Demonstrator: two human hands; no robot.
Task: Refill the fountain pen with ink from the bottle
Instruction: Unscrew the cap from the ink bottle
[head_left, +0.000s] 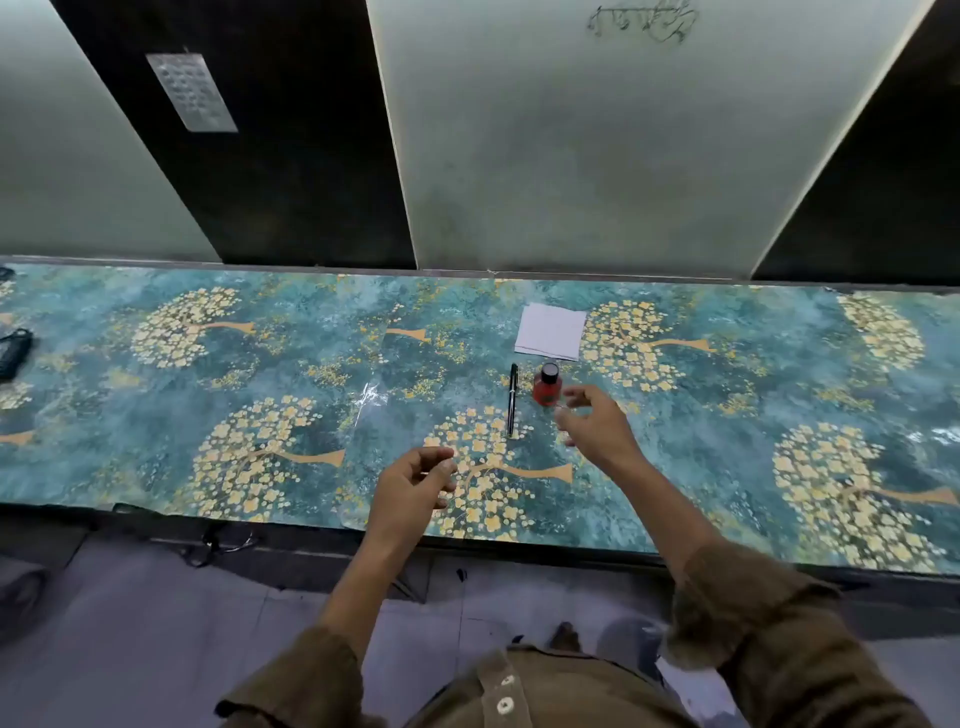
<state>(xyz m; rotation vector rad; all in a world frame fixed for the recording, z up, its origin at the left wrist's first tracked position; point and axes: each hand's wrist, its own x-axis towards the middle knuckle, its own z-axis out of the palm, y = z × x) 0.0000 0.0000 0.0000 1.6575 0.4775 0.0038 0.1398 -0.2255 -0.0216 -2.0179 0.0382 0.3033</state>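
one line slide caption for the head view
Both empty hands, left and right, hover near a capped pen and red ink bottle.

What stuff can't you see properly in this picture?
- Head view: the right hand is blurred, so its fingers near the ink bottle are unclear.
- The bottle's ink level cannot be made out; it is too small.
- The pen is too small to show a nib.
- The black thing is cut off by the left edge.
- The scribble on the wall is too faint to read.
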